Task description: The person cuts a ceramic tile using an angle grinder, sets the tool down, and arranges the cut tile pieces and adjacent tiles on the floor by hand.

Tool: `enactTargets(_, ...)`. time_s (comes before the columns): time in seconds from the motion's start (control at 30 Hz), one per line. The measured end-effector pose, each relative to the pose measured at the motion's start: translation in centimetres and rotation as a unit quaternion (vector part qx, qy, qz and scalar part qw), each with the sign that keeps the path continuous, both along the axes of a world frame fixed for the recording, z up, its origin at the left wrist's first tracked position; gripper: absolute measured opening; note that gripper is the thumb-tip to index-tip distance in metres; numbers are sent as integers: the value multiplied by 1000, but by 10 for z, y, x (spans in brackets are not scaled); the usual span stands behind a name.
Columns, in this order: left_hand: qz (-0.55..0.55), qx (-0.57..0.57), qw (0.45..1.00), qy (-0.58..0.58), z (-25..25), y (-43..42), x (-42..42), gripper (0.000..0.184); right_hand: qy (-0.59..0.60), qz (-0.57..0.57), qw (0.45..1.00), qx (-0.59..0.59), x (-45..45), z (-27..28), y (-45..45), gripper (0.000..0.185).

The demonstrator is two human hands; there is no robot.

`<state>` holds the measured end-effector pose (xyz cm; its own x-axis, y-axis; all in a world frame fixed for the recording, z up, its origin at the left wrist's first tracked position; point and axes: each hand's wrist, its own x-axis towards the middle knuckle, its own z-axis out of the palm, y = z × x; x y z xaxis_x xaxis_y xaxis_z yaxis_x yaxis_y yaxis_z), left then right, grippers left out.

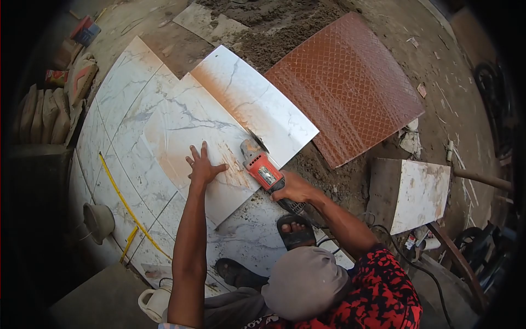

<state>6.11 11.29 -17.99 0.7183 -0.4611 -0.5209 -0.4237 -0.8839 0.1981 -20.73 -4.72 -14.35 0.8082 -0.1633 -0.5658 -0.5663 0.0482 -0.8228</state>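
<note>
My right hand [294, 188] is wrapped round the body of a red and black angle grinder [264, 171]. Its dark disc [258, 141] stands at the edge of a marble-patterned tile [189, 129], where that meets a second white marbled tile [257, 101]. Whether the disc touches or is spinning, I cannot tell. Flat on the first tile, left of the grinder, lies my left hand [203, 167] with its fingers spread. Orange-brown dust stains both tiles.
A brown patterned panel [345, 88] lies to the right. Near it are a pale box-like block [411, 189] and a black cord [408, 255]. A yellow tape measure [123, 197] and a grey bucket [99, 222] are at left. Sandalled feet [296, 231] rest close below the grinder.
</note>
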Motion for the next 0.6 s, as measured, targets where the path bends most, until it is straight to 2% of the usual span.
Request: enactTargets(0.6, 6, -2, 1000, 0, 0, 0, 0, 121, 24, -1, 1000, -1, -10, 5, 2, 62)
